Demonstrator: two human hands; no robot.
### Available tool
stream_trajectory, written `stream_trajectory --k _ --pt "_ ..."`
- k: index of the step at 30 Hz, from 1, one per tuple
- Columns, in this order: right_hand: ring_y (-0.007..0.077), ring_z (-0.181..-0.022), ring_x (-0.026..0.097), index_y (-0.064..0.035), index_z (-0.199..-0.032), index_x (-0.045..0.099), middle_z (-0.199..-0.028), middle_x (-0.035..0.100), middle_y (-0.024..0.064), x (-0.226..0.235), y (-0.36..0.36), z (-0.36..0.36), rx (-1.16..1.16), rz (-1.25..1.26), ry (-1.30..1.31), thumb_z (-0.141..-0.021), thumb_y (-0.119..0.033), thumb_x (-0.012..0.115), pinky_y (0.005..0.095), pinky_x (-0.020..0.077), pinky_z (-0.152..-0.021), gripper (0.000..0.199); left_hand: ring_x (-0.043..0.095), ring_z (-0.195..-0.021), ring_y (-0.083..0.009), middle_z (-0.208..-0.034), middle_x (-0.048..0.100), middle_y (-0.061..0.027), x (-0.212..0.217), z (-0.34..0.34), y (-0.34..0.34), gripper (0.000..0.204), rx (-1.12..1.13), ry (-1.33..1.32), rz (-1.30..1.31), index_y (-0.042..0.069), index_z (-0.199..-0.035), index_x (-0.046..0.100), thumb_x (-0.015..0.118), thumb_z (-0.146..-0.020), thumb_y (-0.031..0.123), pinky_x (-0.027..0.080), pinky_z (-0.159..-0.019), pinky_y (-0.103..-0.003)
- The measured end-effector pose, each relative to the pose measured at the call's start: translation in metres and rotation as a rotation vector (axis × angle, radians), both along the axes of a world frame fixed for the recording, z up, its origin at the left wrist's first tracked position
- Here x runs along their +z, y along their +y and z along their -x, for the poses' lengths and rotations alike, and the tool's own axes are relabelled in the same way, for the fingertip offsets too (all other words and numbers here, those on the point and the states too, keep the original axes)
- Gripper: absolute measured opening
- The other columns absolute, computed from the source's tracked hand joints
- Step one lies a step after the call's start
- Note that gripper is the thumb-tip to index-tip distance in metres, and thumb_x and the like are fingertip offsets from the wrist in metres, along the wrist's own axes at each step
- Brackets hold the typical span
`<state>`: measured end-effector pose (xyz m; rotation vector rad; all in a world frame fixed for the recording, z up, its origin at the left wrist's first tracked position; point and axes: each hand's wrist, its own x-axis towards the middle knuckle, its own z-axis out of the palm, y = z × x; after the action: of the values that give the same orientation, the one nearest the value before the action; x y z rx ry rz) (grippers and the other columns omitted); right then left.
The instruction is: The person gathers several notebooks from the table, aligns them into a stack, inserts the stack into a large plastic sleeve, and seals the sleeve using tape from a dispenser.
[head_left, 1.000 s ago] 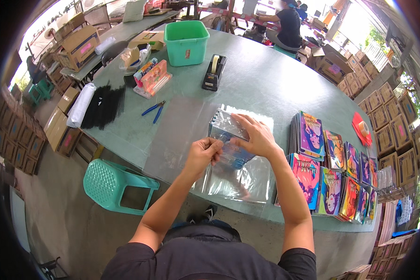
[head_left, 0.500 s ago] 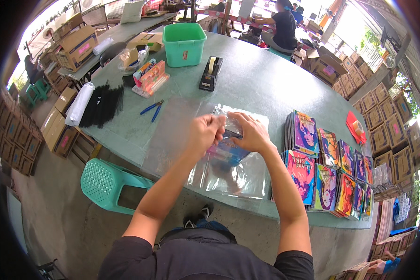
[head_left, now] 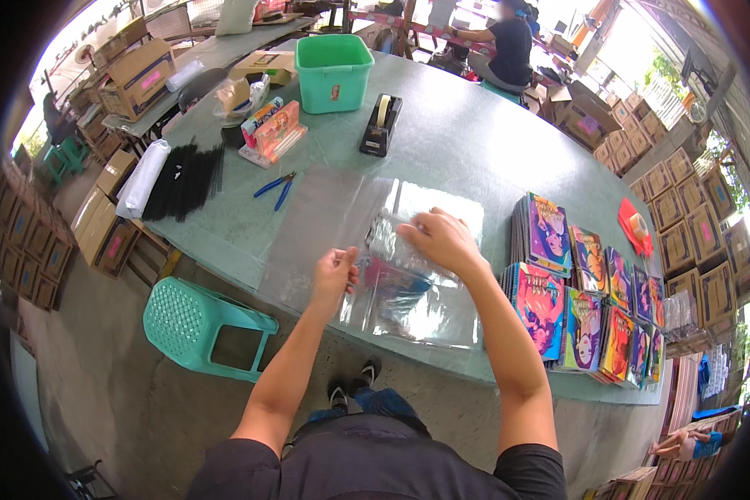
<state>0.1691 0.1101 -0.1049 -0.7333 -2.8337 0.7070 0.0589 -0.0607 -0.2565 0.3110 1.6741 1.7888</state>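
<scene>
Stacked cardboard boxes (head_left: 712, 237) line the right side of a workroom with a bare grey floor (head_left: 133, 367), while bright daylight pours in at the far end and a person in a dark top (head_left: 508, 52) sits beyond the far edge of a broad grey-green tabletop (head_left: 467, 125). Near the middle of the front edge, a worker's two hands are apart above clear plastic bags (head_left: 425, 321); a clear plastic packet (head_left: 398, 248) with blue and pink showing through lies on the bags, between and beneath the hands. The right hand (head_left: 443, 237) reaches over the packet with bent fingers, while the left hand (head_left: 335, 271) curls beside it, thumb near forefinger; whether either grips the film cannot be told. To the right stand rows of colourful spiral notebooks (head_left: 544, 310), with a roll of tape (head_left: 638, 224) on a red piece (head_left: 627, 215) beyond them. Across the left and far side are blue-handled pliers (head_left: 277, 190), black strips (head_left: 183, 185) beside a white roll (head_left: 144, 179), a black tape dispenser (head_left: 381, 127) and a green bin (head_left: 333, 79). A turquoise plastic stool (head_left: 193, 325) stands on the floor, just beside the tabletop's front edge.
</scene>
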Motion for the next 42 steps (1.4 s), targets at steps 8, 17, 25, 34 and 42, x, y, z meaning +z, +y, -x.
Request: stream_trajectory --k 8,17,25,34,42 --pt "0.0252 -0.104 0.058 -0.0028 -0.126 0.049 -0.116 0.058 0.0131 -0.131 -0.055 -0.141 -0.476 1.687 0.067 -0.084 -0.071 0.035 0.0364 0.0453 -0.091 0.081 0.053 -0.11 -0.0273 -0.124 0.05 -0.0197 0.05 -0.069 -0.029 0.081 -0.47 0.417 -0.007 0.012 -0.138 0.037 0.072 -0.065 0.011 0.043 -0.094 -0.037" --pt "0.0228 -0.105 0.057 -0.0024 -0.127 0.044 -0.113 0.058 0.0123 -0.114 0.086 -0.309 -0.021 1.896 1.042 -0.091 -0.041 0.051 0.0386 0.0462 -0.092 0.053 0.052 -0.112 -0.0378 -0.118 0.053 -0.0226 0.198 -0.288 0.096 0.056 -0.79 1.004 -0.503 0.009 -0.124 0.05 0.071 -0.075 0.028 0.04 -0.096 -0.044" --pt "0.0309 -0.107 0.058 -0.0072 -0.127 0.048 -0.12 0.058 0.0139 -0.004 0.377 -0.685 -0.174 1.119 1.779 -0.09 -0.038 0.054 0.0478 0.0494 -0.088 0.049 0.053 -0.104 -0.0309 -0.121 0.048 -0.0219 0.155 -0.445 0.275 0.053 -0.647 0.91 -0.379 0.002 -0.117 0.053 0.076 -0.072 0.018 0.045 -0.088 -0.039" --pt "0.028 -0.096 0.063 -0.0011 -0.113 0.054 -0.11 0.062 0.013 0.131 0.638 -0.883 -0.716 0.524 1.679 -0.087 -0.028 0.062 0.0422 0.0535 -0.082 0.038 0.054 -0.103 -0.0276 -0.12 0.05 -0.0174 0.158 -0.547 0.401 0.046 -0.661 1.094 -0.119 0.003 -0.116 0.054 0.071 -0.074 0.014 0.049 -0.077 -0.034" --pt "0.0268 -0.082 0.063 -0.0083 -0.103 0.059 -0.094 0.065 0.0089 0.012 0.72 -0.976 -1.376 0.64 1.478 -0.082 -0.024 0.066 0.0417 0.0504 -0.078 0.027 0.056 -0.099 -0.0287 -0.12 0.048 -0.0175 0.148 -0.599 0.461 0.049 -0.779 0.959 -0.059 0.005 -0.118 0.054 0.074 -0.074 0.014 0.05 -0.077 -0.034"
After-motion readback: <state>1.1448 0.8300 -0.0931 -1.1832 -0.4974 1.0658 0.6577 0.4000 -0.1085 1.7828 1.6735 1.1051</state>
